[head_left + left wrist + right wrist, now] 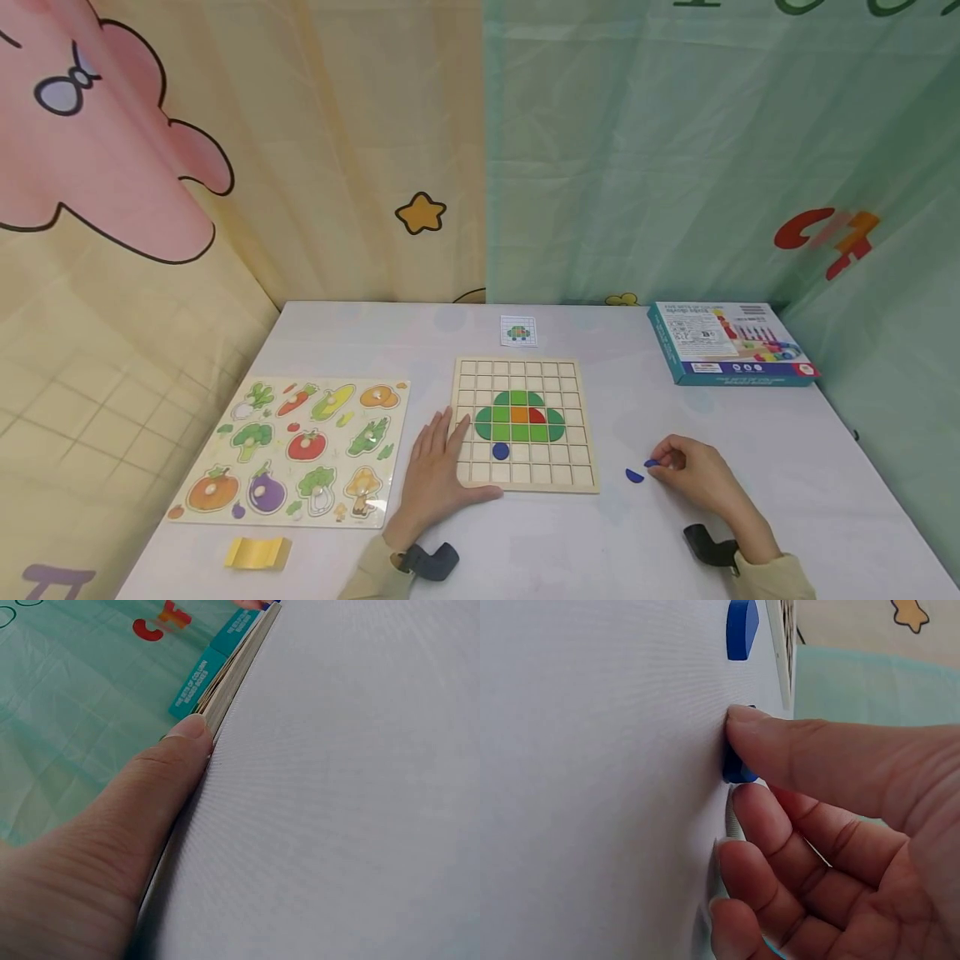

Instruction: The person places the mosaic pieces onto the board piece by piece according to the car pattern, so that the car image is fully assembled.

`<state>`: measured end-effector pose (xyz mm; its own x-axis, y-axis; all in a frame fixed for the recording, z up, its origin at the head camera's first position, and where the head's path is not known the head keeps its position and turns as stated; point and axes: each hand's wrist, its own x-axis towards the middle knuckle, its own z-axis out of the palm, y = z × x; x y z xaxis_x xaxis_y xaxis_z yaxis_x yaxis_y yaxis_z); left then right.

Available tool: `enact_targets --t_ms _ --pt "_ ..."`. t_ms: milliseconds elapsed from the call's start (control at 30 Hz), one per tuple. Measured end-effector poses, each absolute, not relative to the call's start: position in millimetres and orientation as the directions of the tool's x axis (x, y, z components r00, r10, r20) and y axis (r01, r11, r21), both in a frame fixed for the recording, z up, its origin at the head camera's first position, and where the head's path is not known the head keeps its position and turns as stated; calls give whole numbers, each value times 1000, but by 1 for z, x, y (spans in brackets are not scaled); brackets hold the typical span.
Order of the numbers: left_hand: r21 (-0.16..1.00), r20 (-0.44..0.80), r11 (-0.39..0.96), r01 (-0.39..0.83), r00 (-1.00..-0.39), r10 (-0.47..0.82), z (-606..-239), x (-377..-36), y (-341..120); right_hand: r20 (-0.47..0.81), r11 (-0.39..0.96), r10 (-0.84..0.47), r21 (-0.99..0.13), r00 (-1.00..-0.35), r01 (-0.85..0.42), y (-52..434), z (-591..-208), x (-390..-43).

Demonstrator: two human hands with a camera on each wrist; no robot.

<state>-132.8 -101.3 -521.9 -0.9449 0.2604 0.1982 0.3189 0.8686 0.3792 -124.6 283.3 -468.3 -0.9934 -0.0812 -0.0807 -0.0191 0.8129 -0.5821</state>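
1. The left hand lies flat with straight fingers on the table, gripping nothing, its thumb along the near left edge of the board.
2. The right hand pinches a blue piece on bare table right of the board; a second blue piece lies just left.
3. Far right sits a box, well apart.
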Motion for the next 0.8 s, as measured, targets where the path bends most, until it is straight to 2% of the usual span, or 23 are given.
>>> enact_targets --t_ms 800 --pt "392 197 863 319 -945 260 -517 -132 -101 -73 774 -51 -633 -996 7 281 -472 -126"
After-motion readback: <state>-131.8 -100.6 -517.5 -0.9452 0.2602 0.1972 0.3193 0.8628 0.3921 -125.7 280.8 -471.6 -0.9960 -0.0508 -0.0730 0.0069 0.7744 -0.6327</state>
